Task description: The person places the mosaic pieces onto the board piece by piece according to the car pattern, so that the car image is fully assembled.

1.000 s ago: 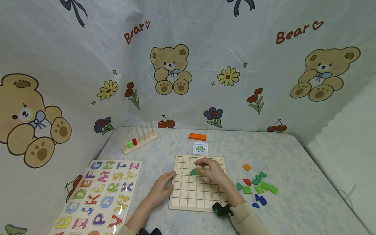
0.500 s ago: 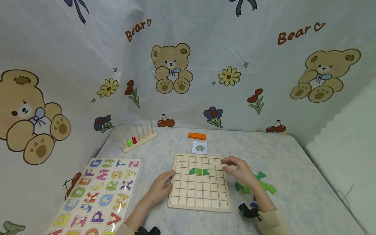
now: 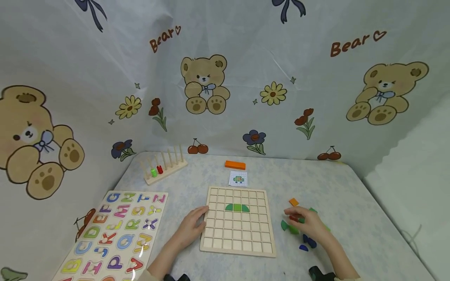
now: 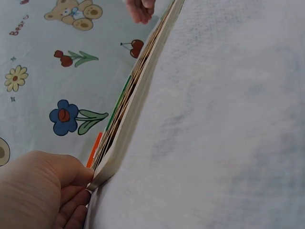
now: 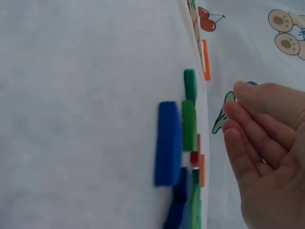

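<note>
A square wooden grid board [image 3: 237, 244] lies flat in the head view. Two green quarter-round pieces flank a lighter green square [image 3: 237, 207] in its upper rows. My left hand [image 3: 191, 224] rests against the board's left edge, thumb and fingers touching it; in the left wrist view the thumb lies on its rim. My right hand [image 3: 309, 223] hovers over the loose coloured pieces right of the board, fingers loosely bent, with nothing held. It partly hides the red piece [image 3: 293, 219] and several green ones. Blue pieces [image 5: 167, 143] show in the right wrist view.
An orange square piece [image 3: 293, 201] lies beyond the right hand. Behind the board are a pattern card [image 3: 238, 179] and an orange bar [image 3: 235, 165]. A peg rack [image 3: 168, 171] stands at back left, and a letter puzzle board [image 3: 116, 234] lies at left.
My right hand has left the grid and moved right to the loose pieces, uncovering the green row on the board. The left hand stays at the board's edge.
</note>
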`<action>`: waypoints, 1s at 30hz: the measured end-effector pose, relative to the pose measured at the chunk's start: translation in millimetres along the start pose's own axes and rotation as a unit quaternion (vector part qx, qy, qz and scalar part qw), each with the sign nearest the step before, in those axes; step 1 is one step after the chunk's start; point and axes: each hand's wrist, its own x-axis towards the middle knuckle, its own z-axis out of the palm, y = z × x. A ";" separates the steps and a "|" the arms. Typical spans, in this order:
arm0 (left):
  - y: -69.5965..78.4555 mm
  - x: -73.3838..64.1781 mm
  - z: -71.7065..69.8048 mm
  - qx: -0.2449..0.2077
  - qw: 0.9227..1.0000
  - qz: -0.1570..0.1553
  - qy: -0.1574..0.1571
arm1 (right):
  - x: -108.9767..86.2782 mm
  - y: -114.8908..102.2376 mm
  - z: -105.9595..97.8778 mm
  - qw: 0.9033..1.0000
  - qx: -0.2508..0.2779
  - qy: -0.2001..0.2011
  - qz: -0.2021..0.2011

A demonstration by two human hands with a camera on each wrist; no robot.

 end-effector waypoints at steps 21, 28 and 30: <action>0.6 -0.3 -0.4 -0.009 1.000 -0.012 0.002 | -7.8 1.9 14.1 0.999 -0.028 -0.031 0.021; -0.2 -1.2 0.5 0.003 1.000 0.006 0.008 | -7.5 0.4 18.3 0.998 -0.057 -0.024 0.007; -0.3 -1.3 0.6 0.003 1.000 0.001 0.007 | -7.1 1.4 19.9 0.998 -0.064 -0.017 0.003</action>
